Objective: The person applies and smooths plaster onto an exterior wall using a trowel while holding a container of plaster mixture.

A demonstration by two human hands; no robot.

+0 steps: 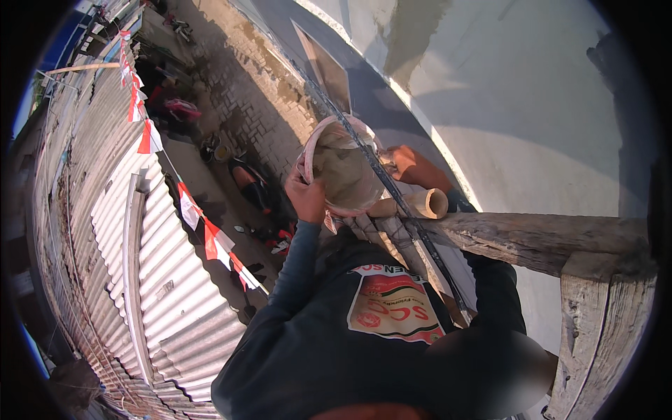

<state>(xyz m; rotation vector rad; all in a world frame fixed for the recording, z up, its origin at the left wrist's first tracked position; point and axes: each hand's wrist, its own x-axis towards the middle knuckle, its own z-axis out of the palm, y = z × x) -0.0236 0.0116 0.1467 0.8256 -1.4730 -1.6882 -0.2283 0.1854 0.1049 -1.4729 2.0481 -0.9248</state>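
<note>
A pinkish, mortar-smeared bucket [306, 155] is tilted so that its mouth shows, with wet grey mortar [339, 171] inside. My left hand [306, 197] is closed on its left rim, thumb toward the inside. At the bucket's right side is my right hand [413, 166], bent in against the wall of it; its fingertips are partly hidden in shadow. My right forearm passes behind a bamboo pole [423, 204] and a rough timber beam [532, 238]. A thin dark rod [378, 168] crosses the view in front of the bucket.
A grey plastered wall [518, 147] rises on the right. A timber post [595, 336] meets the beam at lower right. Corrugated roofing [168, 266], edged by red and white flags [187, 206], lies on the left. Far below runs a brick-paved lane [259, 105] with a parked motorbike [248, 185].
</note>
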